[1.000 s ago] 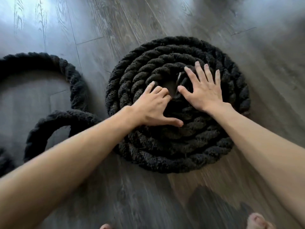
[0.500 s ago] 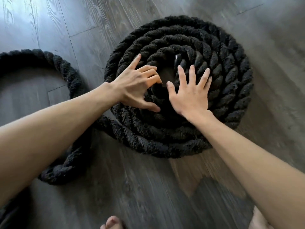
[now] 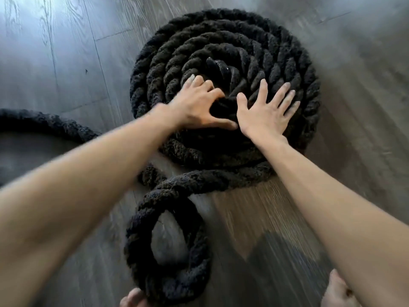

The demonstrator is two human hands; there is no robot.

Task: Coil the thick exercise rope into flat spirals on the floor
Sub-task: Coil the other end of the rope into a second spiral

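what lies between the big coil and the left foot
A loose loop of the rope lies on the floor between the coil and that foot, in the head view.
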